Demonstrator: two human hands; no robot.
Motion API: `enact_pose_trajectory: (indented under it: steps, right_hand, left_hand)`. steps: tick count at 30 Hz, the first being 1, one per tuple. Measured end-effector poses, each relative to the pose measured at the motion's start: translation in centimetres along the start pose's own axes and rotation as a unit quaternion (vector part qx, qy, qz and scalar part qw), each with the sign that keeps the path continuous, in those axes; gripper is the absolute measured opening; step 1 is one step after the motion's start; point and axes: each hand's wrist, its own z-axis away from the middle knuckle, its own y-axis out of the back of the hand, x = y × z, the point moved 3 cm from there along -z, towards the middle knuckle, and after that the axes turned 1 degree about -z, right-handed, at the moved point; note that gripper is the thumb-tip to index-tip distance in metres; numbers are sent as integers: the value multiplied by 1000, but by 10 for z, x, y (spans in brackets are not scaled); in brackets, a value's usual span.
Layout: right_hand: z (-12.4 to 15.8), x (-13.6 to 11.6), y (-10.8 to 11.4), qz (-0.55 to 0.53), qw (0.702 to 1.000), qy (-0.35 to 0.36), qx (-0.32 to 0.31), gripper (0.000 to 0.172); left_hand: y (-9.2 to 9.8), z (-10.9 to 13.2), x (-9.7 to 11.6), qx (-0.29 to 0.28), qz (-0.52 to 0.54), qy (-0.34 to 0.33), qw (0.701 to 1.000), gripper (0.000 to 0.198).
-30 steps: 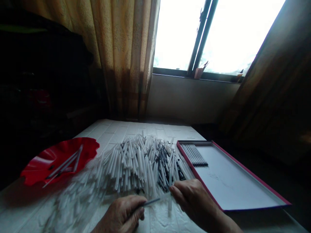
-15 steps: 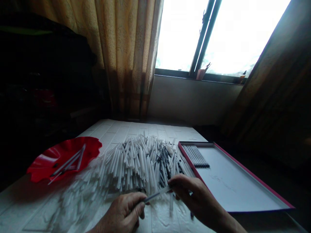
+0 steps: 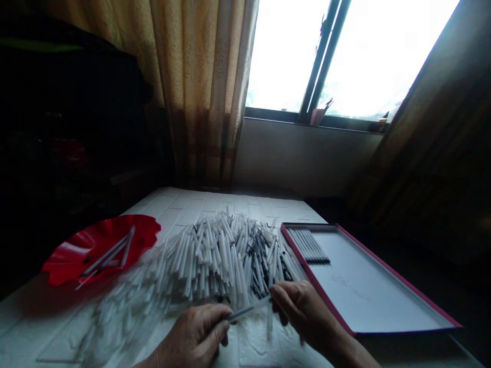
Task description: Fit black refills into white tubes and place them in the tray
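In front of me, low in the head view, a slim translucent pen (image 3: 250,309) with a dark core spans the gap between my two hands. My left hand (image 3: 197,329) pinches its near end between thumb and fingers. Its far, paler end is gripped in the closed fingertips of my right hand (image 3: 301,309). Just beyond lies a large heap of white translucent pen barrels (image 3: 203,258), with a cluster of dark pieces (image 3: 260,255) on its right side. Fingers partly hide the pen's ends.
To the right, a shallow pink-edged box (image 3: 402,277) holds a neat row of pens (image 3: 309,246) in its far left corner. A red scalloped bowl (image 3: 72,248) with a few pen parts stands at left. Behind are a curtain (image 3: 199,92) and a window (image 3: 291,51).
My right hand has shifted slightly and its fingers have closed up around the pen's far end. My left hand has stayed almost in place, keeping its pinch.
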Motion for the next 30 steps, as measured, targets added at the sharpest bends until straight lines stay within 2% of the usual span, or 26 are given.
enact_pose_trajectory:
  steps: [4,9,16,20,25,27,30]
  right_hand:
    - [2,-4,8,-101,995,15,-23,24]
    - [3,-3,10,-121,992,22,-30,14]
    - [2,-12,14,-11,998,51,-18,23]
    - [1,-13,8,10,999,18,-30,40]
    - [0,-2,0,-23,999,-30,-38,55]
    - [0,0,3,-38,998,-24,-40,53]
    - [2,-2,10,-58,998,10,-37,34]
  left_hand:
    - [0,0,1,-3,24,19,1000,28]
    - [1,-1,0,-7,37,31,999,29]
    - [1,1,1,-14,12,17,1000,27]
    - [0,1,0,-8,1,2,1000,26]
    - [2,0,2,-4,1,1,1000,26]
    - [1,1,3,-8,9,9,1000,27]
    - [0,2,1,-12,20,24,999,29]
